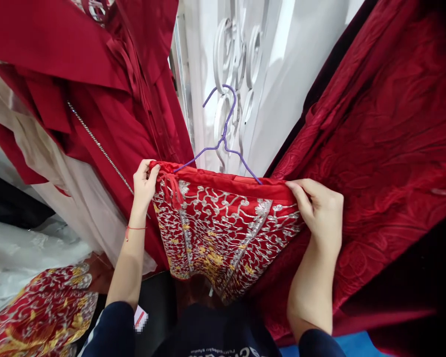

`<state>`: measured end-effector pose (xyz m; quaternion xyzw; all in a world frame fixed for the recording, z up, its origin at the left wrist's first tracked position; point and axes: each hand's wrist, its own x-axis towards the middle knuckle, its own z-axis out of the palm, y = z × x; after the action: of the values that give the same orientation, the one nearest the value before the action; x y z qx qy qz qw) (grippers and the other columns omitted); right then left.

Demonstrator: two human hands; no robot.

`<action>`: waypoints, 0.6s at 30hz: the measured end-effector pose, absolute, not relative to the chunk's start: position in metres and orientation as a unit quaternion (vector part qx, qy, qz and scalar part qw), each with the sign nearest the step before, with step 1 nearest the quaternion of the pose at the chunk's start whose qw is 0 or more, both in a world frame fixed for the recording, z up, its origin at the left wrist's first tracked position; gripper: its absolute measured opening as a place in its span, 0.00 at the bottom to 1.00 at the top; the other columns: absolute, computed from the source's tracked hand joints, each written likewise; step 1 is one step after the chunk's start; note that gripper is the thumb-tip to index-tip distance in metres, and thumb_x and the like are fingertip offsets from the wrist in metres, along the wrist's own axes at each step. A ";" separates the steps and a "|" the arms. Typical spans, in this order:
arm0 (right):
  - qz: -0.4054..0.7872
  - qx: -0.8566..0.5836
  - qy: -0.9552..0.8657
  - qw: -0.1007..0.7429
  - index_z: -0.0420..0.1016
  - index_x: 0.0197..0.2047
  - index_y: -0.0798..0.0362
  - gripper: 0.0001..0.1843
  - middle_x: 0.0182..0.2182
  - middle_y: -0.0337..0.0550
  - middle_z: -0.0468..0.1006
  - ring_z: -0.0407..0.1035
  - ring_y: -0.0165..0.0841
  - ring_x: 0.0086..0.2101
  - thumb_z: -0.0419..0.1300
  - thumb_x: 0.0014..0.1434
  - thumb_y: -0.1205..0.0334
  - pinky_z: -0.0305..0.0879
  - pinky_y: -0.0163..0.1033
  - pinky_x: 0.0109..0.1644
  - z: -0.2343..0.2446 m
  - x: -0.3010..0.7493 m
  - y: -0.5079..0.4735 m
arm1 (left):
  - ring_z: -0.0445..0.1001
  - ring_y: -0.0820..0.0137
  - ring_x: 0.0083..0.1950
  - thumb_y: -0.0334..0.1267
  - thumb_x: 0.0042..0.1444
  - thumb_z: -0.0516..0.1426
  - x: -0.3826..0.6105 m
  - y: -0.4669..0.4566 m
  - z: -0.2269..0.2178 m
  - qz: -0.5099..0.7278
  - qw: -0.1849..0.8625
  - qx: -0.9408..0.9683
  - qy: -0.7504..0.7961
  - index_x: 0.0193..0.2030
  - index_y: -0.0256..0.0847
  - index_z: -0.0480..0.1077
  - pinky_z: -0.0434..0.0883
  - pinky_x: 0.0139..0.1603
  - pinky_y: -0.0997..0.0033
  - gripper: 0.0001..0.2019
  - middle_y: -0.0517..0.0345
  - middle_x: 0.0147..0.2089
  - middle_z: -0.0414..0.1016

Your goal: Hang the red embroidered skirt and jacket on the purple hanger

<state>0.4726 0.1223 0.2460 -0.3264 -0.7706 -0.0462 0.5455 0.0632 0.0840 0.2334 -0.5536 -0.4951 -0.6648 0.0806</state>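
Observation:
A red skirt (215,233) with silver and gold embroidery hangs spread between my hands, its plain red waistband uppermost. My left hand (145,181) pinches the left end of the waistband, beside a small bunch of red ties (174,189). At the other end, my right hand (317,206) grips the waistband between thumb and curled fingers. A purple wire hanger (223,140) sits inside the waist opening, its lower arms hidden by the cloth. Its hook rises in front of white ring-shaped hangers (223,59), and I cannot tell whether it touches them.
Dark red garments (96,119) hang at the left, near pale cream fabric (85,198). A large patterned red cloth (401,129) hangs close on the right. Another embroidered red garment (48,317) lies at lower left. Behind the hanger is a white surface (282,84).

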 end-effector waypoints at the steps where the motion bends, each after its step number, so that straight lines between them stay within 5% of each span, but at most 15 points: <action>1: -0.069 -0.325 -0.772 0.543 0.73 0.30 0.52 0.16 0.24 0.37 0.73 0.66 0.28 0.26 0.55 0.68 0.55 0.60 0.34 0.34 0.255 0.471 0.121 | 0.66 0.76 0.31 0.56 0.60 0.58 0.065 0.084 0.237 -0.673 0.102 -0.540 -0.495 0.35 0.40 0.68 0.65 0.34 0.76 0.19 0.63 0.30 0.65; 5: -0.102 -0.347 -0.768 0.529 0.58 0.22 0.52 0.24 0.18 0.31 0.56 0.52 0.23 0.20 0.53 0.70 0.54 0.51 0.34 0.29 0.288 0.462 0.118 | 0.68 0.76 0.32 0.56 0.61 0.57 0.069 0.082 0.253 -0.717 0.141 -0.491 -0.475 0.35 0.39 0.67 0.66 0.35 0.77 0.19 0.63 0.31 0.68; 9: -0.049 -0.390 -0.752 0.529 0.54 0.21 0.52 0.26 0.19 0.29 0.47 0.45 0.22 0.21 0.54 0.69 0.53 0.45 0.35 0.28 0.288 0.457 0.124 | 0.69 0.77 0.28 0.58 0.56 0.61 0.065 0.079 0.254 -0.731 0.045 -0.504 -0.459 0.34 0.39 0.69 0.67 0.32 0.79 0.21 0.63 0.27 0.69; 13: 0.145 -0.396 -0.730 0.538 0.61 0.22 0.52 0.26 0.20 0.32 0.57 0.51 0.24 0.23 0.55 0.64 0.43 0.50 0.34 0.28 0.252 0.473 0.140 | 0.67 0.76 0.23 0.56 0.49 0.66 0.054 0.078 0.240 -0.695 -0.151 -0.526 -0.466 0.33 0.39 0.72 0.67 0.25 0.79 0.20 0.64 0.22 0.68; 18: 0.365 -0.347 -0.674 0.541 0.72 0.25 0.52 0.25 0.23 0.41 0.74 0.66 0.31 0.26 0.66 0.51 0.37 0.62 0.37 0.31 0.214 0.496 0.157 | 0.71 0.76 0.25 0.53 0.41 0.71 0.039 0.088 0.218 -0.741 -0.201 -0.473 -0.433 0.33 0.39 0.74 0.71 0.28 0.79 0.21 0.62 0.26 0.74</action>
<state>0.4961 0.1567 0.2143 -0.3473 -0.6737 0.3649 0.5406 0.0388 0.0878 0.2175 -0.4729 -0.4329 -0.7407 -0.2008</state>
